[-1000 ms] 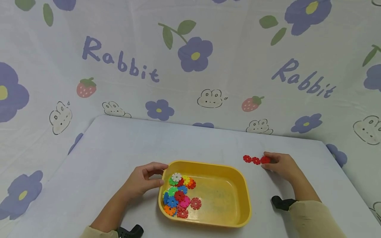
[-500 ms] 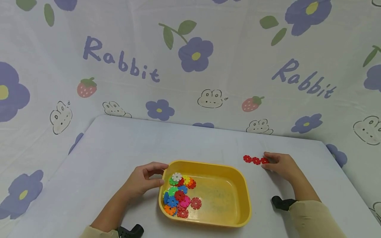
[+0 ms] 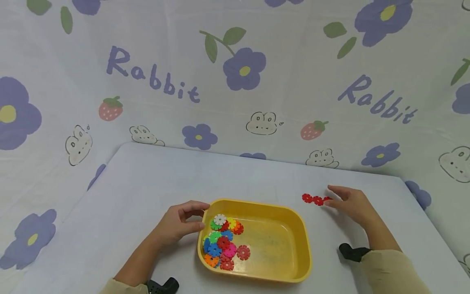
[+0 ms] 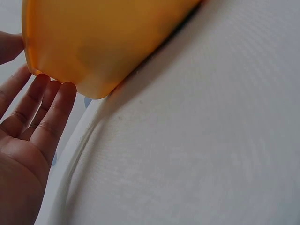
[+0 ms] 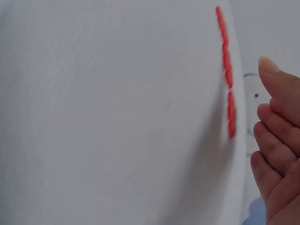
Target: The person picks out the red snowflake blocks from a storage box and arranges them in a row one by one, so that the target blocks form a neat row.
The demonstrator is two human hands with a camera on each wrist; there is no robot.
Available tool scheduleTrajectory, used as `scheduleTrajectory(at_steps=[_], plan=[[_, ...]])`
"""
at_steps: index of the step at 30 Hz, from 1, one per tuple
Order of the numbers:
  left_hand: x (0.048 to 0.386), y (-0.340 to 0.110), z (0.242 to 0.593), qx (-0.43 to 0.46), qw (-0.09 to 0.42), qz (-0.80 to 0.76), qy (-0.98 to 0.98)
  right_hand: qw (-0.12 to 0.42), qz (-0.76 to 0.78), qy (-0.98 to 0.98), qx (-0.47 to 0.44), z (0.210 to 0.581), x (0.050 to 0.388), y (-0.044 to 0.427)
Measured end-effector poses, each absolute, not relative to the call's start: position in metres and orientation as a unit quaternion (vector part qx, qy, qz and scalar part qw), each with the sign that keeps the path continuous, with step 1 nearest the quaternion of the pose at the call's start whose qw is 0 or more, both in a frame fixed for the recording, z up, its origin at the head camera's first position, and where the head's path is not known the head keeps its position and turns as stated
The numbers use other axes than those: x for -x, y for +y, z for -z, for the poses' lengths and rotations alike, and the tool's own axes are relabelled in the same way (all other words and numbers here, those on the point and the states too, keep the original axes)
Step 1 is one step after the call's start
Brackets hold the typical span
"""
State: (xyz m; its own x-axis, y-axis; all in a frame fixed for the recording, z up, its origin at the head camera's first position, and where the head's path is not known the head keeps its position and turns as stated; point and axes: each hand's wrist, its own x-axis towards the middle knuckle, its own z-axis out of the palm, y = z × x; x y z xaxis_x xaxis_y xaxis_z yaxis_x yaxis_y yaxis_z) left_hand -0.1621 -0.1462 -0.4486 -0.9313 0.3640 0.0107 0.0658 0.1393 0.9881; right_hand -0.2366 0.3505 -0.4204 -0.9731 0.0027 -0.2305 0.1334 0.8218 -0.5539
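In the head view, three red flower-shaped plastic discs (image 3: 318, 200) lie in a row on the white table. My right hand (image 3: 352, 204) hovers at the row's right end, thumb and fingers spread with nothing between them; it partly hides the last disc. The right wrist view shows the red discs (image 5: 227, 65) edge-on, apart from the fingertips. My left hand (image 3: 178, 223) touches the left wall of a yellow tray (image 3: 273, 249) with fingertips and thumb. In the left wrist view, loosely extended fingers (image 4: 56, 112) meet the tray's corner.
Several colourful flower-shaped discs (image 3: 222, 243) are heaped in the tray's left half. The white table (image 3: 176, 171) ends at a patterned cloth (image 3: 286, 73) behind. Black wrist devices (image 3: 163, 286) sit by both sleeves.
My right hand has let go of the rightmost red disc, its thumb and fingers spreading and drawing slightly right. The left hand stays against the tray. The head view has shifted slightly.
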Motion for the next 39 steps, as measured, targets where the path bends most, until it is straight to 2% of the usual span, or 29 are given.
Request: scheduleTrajectory(at_steps=[5,12,18,23,32,39], plan=[[0.162,-0.146,0.45,-0.148,0.113,-0.633,0.752,0.082,0.306,0.948,0.017,0.397,0.236,0.328],[0.162,-0.146,0.45,-0.145,0.114,-0.631,0.753,0.037,0.35,0.928,0.12,0.36,0.231,0.268],[0.161,-0.146,0.448,-0.143,0.119,-0.635,0.75,0.037,0.404,0.893,0.196,0.342,0.222,0.22],[0.162,-0.147,0.449,-0.143,0.12,-0.635,0.75,0.083,0.44,0.864,0.231,0.346,0.215,0.186],[0.162,-0.148,0.45,-0.15,0.12,-0.634,0.749,0.267,0.463,0.799,0.277,0.374,0.215,0.144],[0.161,-0.147,0.449,-0.142,0.123,-0.64,0.745,0.33,0.417,0.787,0.313,0.39,0.211,0.121]])
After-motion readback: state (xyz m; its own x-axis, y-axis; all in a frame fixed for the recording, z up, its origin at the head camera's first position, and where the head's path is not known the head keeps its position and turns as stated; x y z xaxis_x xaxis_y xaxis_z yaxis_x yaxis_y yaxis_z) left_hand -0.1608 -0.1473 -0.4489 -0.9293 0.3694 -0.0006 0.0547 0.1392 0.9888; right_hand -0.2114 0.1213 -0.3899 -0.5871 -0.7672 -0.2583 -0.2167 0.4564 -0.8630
